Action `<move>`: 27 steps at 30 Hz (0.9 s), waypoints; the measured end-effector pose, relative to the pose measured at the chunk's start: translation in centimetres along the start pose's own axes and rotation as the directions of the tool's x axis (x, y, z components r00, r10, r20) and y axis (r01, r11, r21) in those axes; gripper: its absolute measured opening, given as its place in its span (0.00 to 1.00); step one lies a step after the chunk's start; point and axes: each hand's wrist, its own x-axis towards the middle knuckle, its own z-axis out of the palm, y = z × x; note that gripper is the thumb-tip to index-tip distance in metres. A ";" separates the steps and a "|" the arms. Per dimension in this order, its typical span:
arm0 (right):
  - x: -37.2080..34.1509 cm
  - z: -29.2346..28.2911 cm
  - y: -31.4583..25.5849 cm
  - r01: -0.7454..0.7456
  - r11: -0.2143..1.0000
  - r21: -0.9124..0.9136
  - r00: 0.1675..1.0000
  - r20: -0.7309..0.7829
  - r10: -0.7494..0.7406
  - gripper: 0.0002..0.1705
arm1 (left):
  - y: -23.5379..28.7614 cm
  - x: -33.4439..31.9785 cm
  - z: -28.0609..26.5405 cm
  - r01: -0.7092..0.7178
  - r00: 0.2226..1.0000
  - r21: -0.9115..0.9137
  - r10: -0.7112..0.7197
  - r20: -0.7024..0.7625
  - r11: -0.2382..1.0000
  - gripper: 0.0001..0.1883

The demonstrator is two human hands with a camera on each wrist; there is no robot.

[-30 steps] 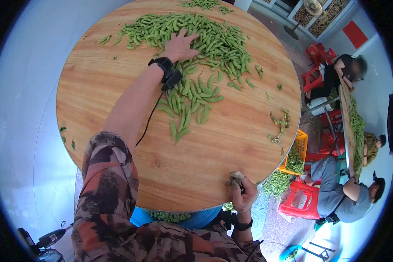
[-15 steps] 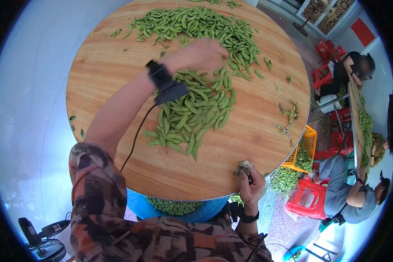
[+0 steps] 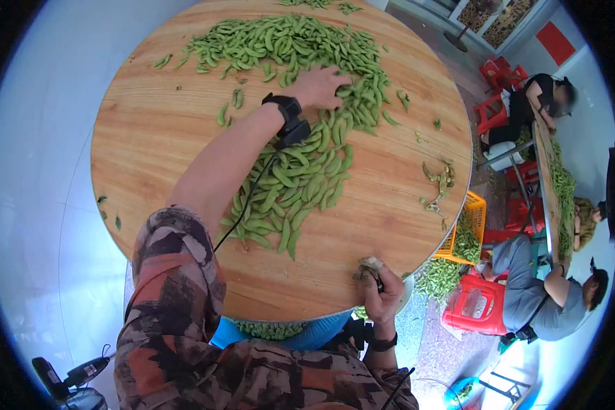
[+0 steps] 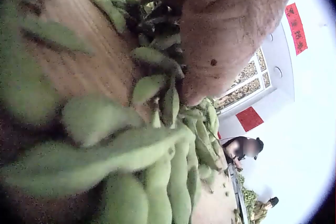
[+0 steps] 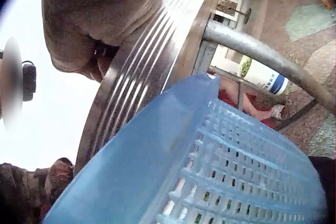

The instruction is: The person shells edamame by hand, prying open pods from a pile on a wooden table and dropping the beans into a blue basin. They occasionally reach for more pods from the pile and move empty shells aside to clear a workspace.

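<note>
A seated person in grey [image 3: 536, 294] occupies a bright red plastic stool [image 3: 475, 304], near a yellow-orange plastic crate with slatted sides [image 3: 483, 203]. Farther back, a person in black [image 3: 526, 102] sits at a long, narrow wooden side table [image 3: 545, 164]. A plain red rectangular sheet [image 3: 555, 43] hangs on the white wall [image 3: 590, 116]. At lower left stands a black electric fan [image 3: 85, 398].

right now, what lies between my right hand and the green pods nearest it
The head view shows only a bare stretch of wooden tabletop between your right hand and those green pods.
</note>
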 end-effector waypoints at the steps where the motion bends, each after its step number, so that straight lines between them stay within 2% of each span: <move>1: -0.1 0.0 0.3 0.033 0.999 -0.018 0.999 -0.004 -0.033 0.12 | 0.3 -1.7 0.1 -0.054 0.998 0.027 0.055 -0.037 0.998 0.30; 2: -0.2 -0.1 0.3 0.042 0.999 -0.012 0.999 -0.002 -0.042 0.12 | 0.5 -3.1 -0.1 -0.050 0.998 0.035 0.051 -0.042 0.998 0.30; 4: -0.3 -0.2 0.3 -0.005 1.000 -0.004 1.000 0.015 0.005 0.13 | 0.7 -5.7 0.0 -0.221 0.975 0.002 0.221 0.028 0.975 0.31; 5: -0.4 0.1 0.3 -0.004 0.999 0.048 1.000 0.002 0.004 0.13 | 0.6 -7.2 0.4 -0.303 0.953 -0.018 0.302 -0.032 0.953 0.29; 6: -0.4 0.1 0.5 0.001 0.999 0.053 1.000 -0.001 -0.001 0.13 | 0.3 -8.5 0.1 -0.304 0.952 -0.010 0.303 -0.032 0.953 0.29; 8: -0.7 0.0 0.9 -0.010 0.998 0.064 1.000 0.005 0.010 0.13 | -0.1 -10.9 -0.6 -0.412 0.901 -0.115 0.423 0.094 0.904 0.27; 12: -0.8 0.3 0.2 -0.022 0.997 0.074 0.999 -0.027 0.024 0.14 | 1.5 -15.2 -4.4 -0.408 0.894 -0.119 0.423 0.148 0.905 0.23; 14: -0.6 0.3 0.1 -0.031 0.996 0.086 0.999 -0.020 0.032 0.14 | 3.1 -13.8 -5.3 -0.286 0.954 -0.080 0.292 0.072 0.955 0.24; 15: -0.6 0.2 0.1 -0.052 0.994 0.093 0.999 -0.008 0.053 0.14 | 3.2 -11.7 -4.4 -0.292 0.952 -0.076 0.298 0.071 0.953 0.24; 17: -0.5 0.0 0.3 -0.039 0.997 0.071 0.999 -0.007 0.040 0.14 | 3.6 -5.9 -1.1 -0.426 0.897 -0.101 0.406 -0.176 0.899 0.26; 18: -0.5 -0.1 0.2 -0.033 0.998 0.050 0.999 0.003 0.033 0.14 | 5.2 -4.4 -0.6 -0.436 0.893 -0.111 0.414 -0.173 0.893 0.26; 20: -0.4 -0.2 0.0 -0.040 0.999 0.036 0.999 -0.011 0.041 0.14 | 8.7 -1.9 0.3 -0.297 0.921 0.010 0.290 -0.259 0.955 0.30; 21: -0.4 -0.2 0.1 -0.017 1.000 0.002 1.000 -0.014 0.017 0.13 | 9.6 -0.5 1.0 -0.302 0.920 -0.001 0.291 -0.261 0.953 0.30; 23: -0.3 -0.1 0.3 0.047 0.999 -0.028 0.999 -0.021 -0.048 0.12 | 10.1 2.1 2.6 -0.178 0.940 0.152 0.214 -0.267 0.972 0.31; 24: -0.2 -0.1 0.3 0.047 0.998 -0.031 0.999 -0.018 -0.048 0.12 | 9.8 2.7 2.7 -0.176 0.940 0.149 0.211 -0.268 0.973 0.31; 26: -0.3 0.0 0.3 0.036 0.999 0.007 0.999 -0.022 -0.035 0.12 | 9.5 3.9 2.9 -0.077 0.977 0.111 0.098 -0.191 0.991 0.31; 27: -0.2 0.0 0.2 0.045 0.999 0.020 0.999 -0.022 -0.044 0.12 | 9.2 4.3 2.9 -0.080 0.978 0.107 0.099 -0.185 0.991 0.31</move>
